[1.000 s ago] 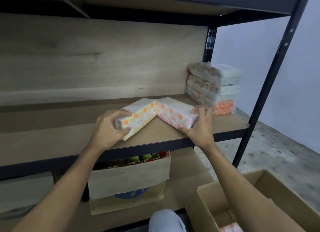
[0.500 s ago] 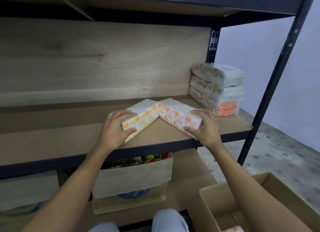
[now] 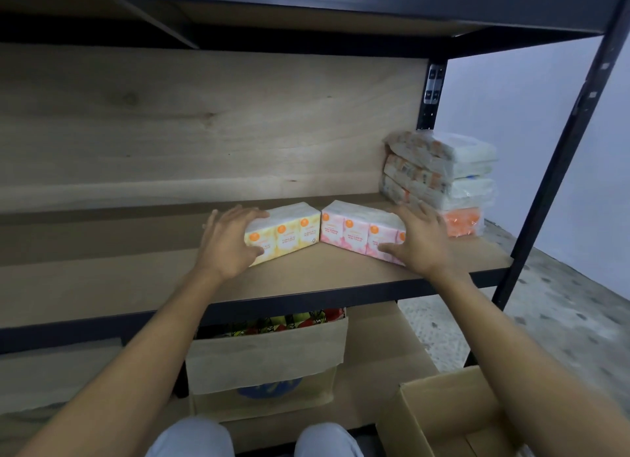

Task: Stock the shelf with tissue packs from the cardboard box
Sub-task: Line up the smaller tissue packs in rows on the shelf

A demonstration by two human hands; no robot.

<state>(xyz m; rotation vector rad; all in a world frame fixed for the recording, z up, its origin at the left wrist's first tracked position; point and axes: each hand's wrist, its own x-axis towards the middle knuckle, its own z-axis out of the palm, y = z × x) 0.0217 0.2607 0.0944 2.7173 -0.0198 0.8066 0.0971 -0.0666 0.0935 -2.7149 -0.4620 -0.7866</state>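
Two tissue packs lie end to end on the wooden shelf (image 3: 102, 286), meeting in a shallow V. My left hand (image 3: 229, 243) grips the left end of the yellow tissue pack (image 3: 289, 233), thumb in front and fingers over the top. My right hand (image 3: 421, 240) holds the right end of the pink tissue pack (image 3: 358, 233) the same way. A stack of wrapped tissue packs (image 3: 439, 180) stands against the back board at the shelf's right end. The open cardboard box (image 3: 439, 412) sits on the floor at the lower right, its inside mostly out of frame.
The wooden back board (image 3: 204, 125) closes the shelf behind. Black metal posts (image 3: 559, 149) frame the right side. Below the shelf stands another cardboard box (image 3: 266, 357) with colourful contents. My knees (image 3: 191, 438) show at the bottom edge.
Both hands have pushed the two packs further back on the shelf and swung them closer to a straight line. The view has shifted upward slightly.
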